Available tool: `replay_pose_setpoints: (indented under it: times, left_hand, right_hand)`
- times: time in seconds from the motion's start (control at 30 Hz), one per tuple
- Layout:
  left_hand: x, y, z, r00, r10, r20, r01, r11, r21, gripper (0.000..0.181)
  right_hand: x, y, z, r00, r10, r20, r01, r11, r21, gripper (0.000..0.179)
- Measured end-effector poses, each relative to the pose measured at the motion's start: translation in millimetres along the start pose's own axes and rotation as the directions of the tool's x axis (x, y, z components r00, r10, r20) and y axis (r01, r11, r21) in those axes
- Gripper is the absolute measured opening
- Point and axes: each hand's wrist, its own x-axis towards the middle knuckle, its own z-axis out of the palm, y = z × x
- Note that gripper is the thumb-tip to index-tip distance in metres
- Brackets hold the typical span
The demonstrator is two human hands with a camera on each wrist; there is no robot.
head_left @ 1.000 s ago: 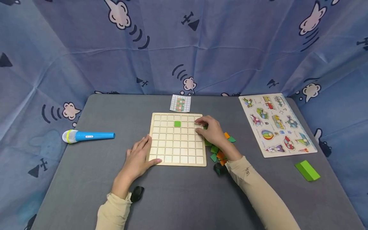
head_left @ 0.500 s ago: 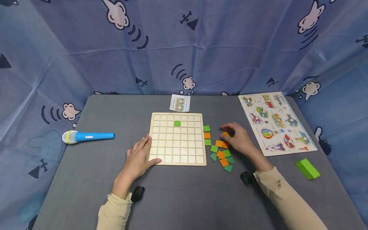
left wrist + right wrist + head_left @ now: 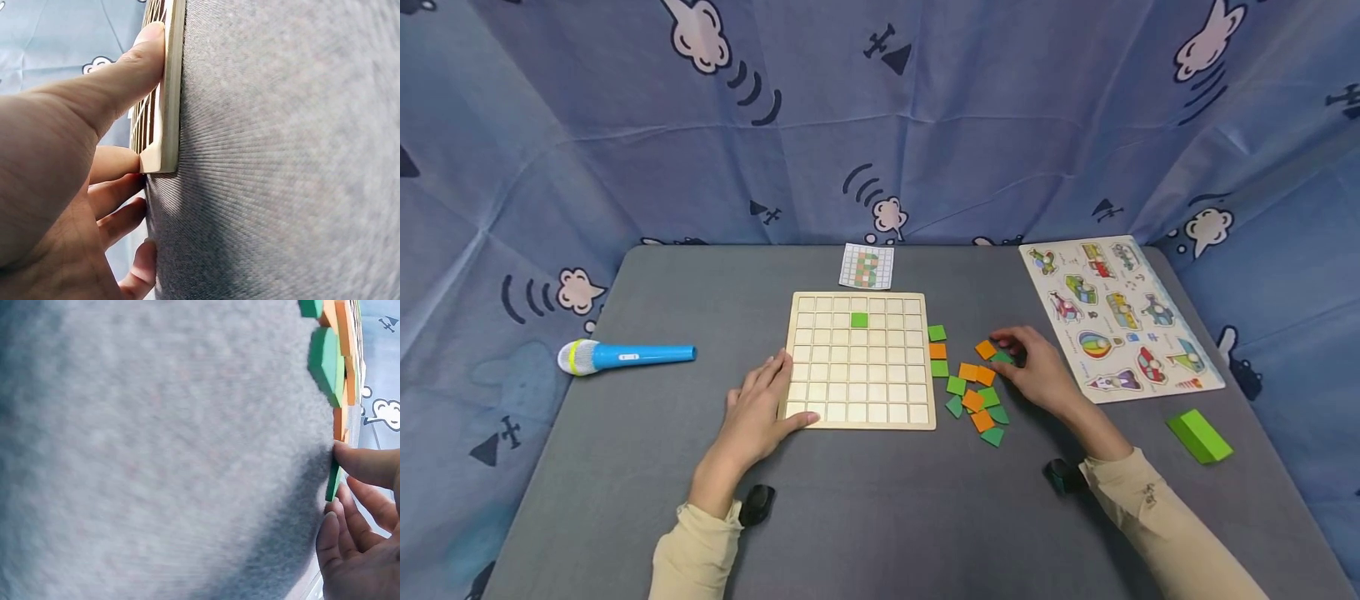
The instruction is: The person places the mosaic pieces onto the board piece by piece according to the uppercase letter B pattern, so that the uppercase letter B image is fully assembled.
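Note:
A pale wooden grid board (image 3: pixel 862 377) lies mid-table, with one light green square tile (image 3: pixel 859 320) in an upper cell. My left hand (image 3: pixel 756 408) rests at its front left corner. In the left wrist view, its thumb (image 3: pixel 134 65) presses along the rim, with the index fingertip at the corner and the other fingers extended past the edge. My right hand (image 3: pixel 1037 367) is at the far right of the loose tiles. A dark green tile (image 3: pixel 333 481) sits between its thumb and curled fingers, low at the tabletop; the far side of the pinch is hidden.
Orange, light green and dark green tiles (image 3: pixel 973 401) are scattered right of the board. A small pattern card (image 3: pixel 867 267) lies behind it. A picture puzzle board (image 3: pixel 1120 312) and a green block (image 3: pixel 1200 437) are on the right, a toy microphone (image 3: pixel 627 357) on the left.
My right hand has moved from the board's upper right edge to the loose tiles, then slightly right from an orange tile to the dark green one. My left hand stays put.

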Motion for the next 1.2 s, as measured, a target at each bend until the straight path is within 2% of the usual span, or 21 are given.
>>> replay_pose_setpoints:
  times: [0.4, 0.67, 0.9, 1.2]
  left_hand:
    - [-0.1, 0.0, -0.5, 1.000, -0.007, 0.010, 0.007, 1.000, -0.008, 0.099]
    - [-0.6, 1.0, -1.3, 1.000, -0.011, 0.015, 0.011, 1.000, -0.008, 0.099]
    - [-0.4, 1.0, -1.2, 1.000, -0.013, 0.020, 0.013, 1.000, -0.006, 0.099]
    - [-0.1, 1.9, -1.7, 1.000, -0.011, 0.018, 0.012, 1.000, -0.008, 0.100]
  right_hand:
    - [0.8, -2.0, 2.4, 0.997, 0.056, -0.048, -0.055, 0.998, 0.023, 0.041]
    - [2.3, -2.3, 2.1, 0.995, 0.064, -0.079, -0.063, 0.998, 0.005, 0.024]
    - [6.3, -12.8, 5.3, 0.991, 0.019, -0.134, -0.022, 1.000, -0.019, 0.015]
    - [20.6, -35.7, 22.0, 0.984, -0.017, -0.180, 0.014, 1.000, -0.016, 0.009]
